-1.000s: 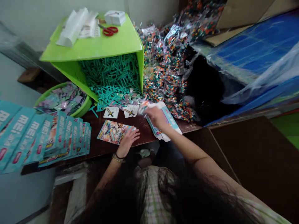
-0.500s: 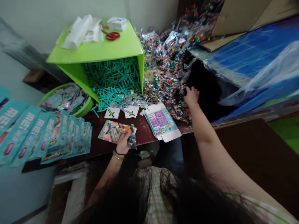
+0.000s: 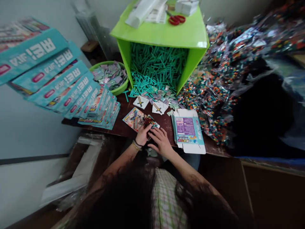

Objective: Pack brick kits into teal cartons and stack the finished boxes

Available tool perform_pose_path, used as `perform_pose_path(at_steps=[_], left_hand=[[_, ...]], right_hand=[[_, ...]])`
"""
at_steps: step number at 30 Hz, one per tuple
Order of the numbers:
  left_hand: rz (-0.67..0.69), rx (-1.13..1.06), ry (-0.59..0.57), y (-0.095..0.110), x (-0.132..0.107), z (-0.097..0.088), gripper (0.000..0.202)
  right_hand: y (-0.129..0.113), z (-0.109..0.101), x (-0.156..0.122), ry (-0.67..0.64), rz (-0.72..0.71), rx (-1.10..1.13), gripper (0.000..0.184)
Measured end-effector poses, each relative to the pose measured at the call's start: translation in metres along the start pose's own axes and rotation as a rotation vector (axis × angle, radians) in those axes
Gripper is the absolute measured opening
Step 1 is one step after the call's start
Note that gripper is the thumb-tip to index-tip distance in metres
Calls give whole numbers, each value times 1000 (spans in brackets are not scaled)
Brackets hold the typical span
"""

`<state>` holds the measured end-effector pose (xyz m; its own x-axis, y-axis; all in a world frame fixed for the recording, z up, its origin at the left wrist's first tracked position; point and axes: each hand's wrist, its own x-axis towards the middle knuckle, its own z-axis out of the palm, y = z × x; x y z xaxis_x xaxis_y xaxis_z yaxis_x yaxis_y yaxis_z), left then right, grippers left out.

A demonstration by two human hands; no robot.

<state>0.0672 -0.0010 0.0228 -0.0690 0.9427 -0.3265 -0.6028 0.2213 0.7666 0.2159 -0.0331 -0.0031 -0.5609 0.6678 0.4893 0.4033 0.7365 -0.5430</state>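
My left hand is closed on a small clear bag of colored beads, above a printed picture sheet at the table's front edge. Beside it, my right hand has its fingers stretched out and apart, close against the bag's lower right side. Whether those fingertips touch the bag I cannot tell. To the right of my hands lies a stack of flattened teal and white boxes. Behind the sheet are two small piles of white cards with sword pictures, a left pile and a right pile.
A lime-green bin on its side spills teal sticks. Red-handled scissors lie on top. Small sachets fill a green basin. Teal printed boxes stack at left. Bags of beads heap at right.
My right hand has come back from the heap of bead bags to beside my left hand. My left hand still holds a bead bag. The view has turned left.
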Motion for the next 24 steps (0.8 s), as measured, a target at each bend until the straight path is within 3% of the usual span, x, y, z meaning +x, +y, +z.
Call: perform_pose_path(at_steps=[3,7,10,13,17,21,24], left_hand=[[41,-7,107,12,6,-24,36],[37,-65,188,20,11,-52,44],[37,-55,267,14,11,-63,45],[45,-48,278,7,9,-68,44],[-1,-63,228,6,9,-74,45],[-23,-95,160,10,11,-76,47],[-33,-125,152,12,13,-73,46]], right_hand=[[30,-7,34,-28,-50,166,35],[103,-19,121,40,196,49,30],[143,-6,194,-7,346,-94,29],[158,13,241,-9,365,-108,23],[163,21,257,63,393,-86,15],[166,-5,250,212,415,-37,28],[150,-24,229,287,389,24,42]])
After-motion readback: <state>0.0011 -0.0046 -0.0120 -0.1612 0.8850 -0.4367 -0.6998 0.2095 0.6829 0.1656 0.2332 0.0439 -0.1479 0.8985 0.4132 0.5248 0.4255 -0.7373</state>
